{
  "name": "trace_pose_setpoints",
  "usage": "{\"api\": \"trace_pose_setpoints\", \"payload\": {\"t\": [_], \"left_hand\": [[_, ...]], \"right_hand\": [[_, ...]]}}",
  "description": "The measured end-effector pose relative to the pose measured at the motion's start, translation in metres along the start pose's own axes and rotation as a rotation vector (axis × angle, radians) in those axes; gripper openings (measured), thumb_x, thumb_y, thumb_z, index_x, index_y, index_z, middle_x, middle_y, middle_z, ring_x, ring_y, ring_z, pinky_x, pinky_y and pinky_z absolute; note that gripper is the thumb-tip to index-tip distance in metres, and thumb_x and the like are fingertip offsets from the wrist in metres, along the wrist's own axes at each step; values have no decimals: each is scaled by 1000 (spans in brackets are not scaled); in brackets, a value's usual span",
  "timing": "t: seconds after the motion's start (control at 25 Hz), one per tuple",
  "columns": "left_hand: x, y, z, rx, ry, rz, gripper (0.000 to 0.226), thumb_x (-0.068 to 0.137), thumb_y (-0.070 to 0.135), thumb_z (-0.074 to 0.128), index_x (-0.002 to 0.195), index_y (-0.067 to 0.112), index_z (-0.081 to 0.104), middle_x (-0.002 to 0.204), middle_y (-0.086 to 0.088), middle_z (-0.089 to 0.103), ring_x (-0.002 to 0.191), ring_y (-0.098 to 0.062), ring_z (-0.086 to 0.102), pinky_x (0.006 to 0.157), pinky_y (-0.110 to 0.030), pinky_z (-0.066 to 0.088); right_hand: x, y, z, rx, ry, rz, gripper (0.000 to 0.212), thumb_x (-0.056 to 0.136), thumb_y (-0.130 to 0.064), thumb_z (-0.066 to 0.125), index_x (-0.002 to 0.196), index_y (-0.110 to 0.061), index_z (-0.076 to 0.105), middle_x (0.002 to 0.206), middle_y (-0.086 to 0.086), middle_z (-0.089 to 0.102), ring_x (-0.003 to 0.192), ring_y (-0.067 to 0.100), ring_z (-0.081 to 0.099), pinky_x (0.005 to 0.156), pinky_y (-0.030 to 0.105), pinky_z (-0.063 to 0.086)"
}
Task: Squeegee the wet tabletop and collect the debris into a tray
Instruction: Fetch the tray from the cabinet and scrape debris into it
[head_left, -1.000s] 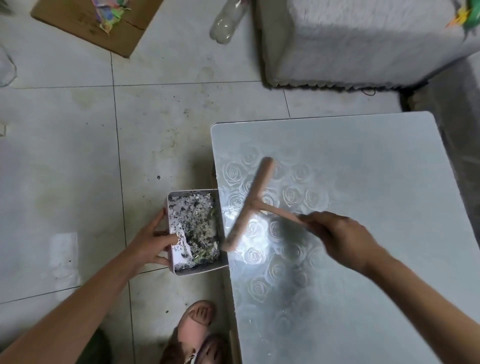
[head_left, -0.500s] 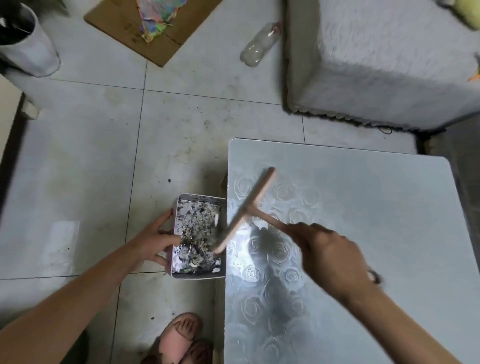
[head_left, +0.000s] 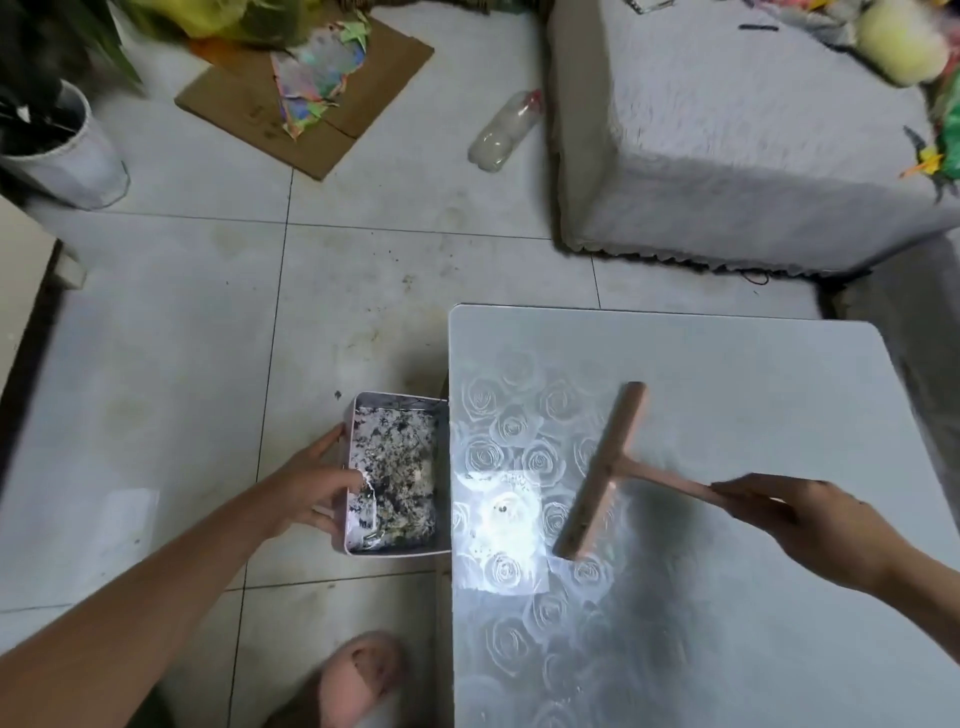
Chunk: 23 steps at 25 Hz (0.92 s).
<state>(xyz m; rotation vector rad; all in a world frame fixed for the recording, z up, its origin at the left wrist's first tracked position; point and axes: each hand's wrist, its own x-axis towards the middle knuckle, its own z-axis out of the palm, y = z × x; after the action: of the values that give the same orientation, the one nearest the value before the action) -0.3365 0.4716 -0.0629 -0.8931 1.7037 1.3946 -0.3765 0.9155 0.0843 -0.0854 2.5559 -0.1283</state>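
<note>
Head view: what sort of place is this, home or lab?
Probably a home living room, not a lab: scuffed tiled floor, plush-covered furniture, and floor clutter, a plastic bottle and a cardboard sheet, near the rose-patterned table.

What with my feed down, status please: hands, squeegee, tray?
Left hand holds tray at table edge. Right hand grips squeegee handle, blade over table. Specks between blade and tray; nothing blocking.
</note>
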Motion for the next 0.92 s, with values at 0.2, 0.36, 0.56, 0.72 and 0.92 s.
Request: {"api": "trace_pose_setpoints", "payload": {"t": [0.2,0.36,0.56,0.72,0.92], "left_hand": [[26,19,-16,-11,-12,23,91,79,-1,69,148,39,25,95,-9,69,73,-25,69,52,-33,57],[43,36,-27,9,-44,25,95,73,3,74,146,41,27,92,-2,71,70,-19,71,55,-33,57],[59,65,-43,49,-54,35,87,81,-1,66,146,41,27,93,-1,71,64,-17,72,52,-33,57],[62,68,-43,73,-30,34,86,82,-2,64,146,41,28,95,-2,68,69,-18,69,50,-32,56],[58,71,-44,86,-41,24,88,83,-2,64,148,40,23,98,-1,67,81,-22,69,54,-35,58]], "right_hand": [[70,-97,34,145,-56,-308,28,97,-26,50,118,-42,58,112,-18,65,100,11,60,84,34,49],[88,-78,-9,155,36,-293,28,93,-32,58,115,-49,59,105,-28,64,97,4,62,82,32,50],[115,-52,-47,34,-72,-81,28,94,-40,52,119,-50,57,112,-26,63,100,6,59,87,31,47],[150,-139,-26,7,-16,-239,35,98,-37,46,129,-53,47,126,-14,59,116,16,55,87,32,47],[95,-124,-31,143,88,-257,32,97,-42,44,123,-60,47,88,-23,56,89,7,59,68,29,46]]}}
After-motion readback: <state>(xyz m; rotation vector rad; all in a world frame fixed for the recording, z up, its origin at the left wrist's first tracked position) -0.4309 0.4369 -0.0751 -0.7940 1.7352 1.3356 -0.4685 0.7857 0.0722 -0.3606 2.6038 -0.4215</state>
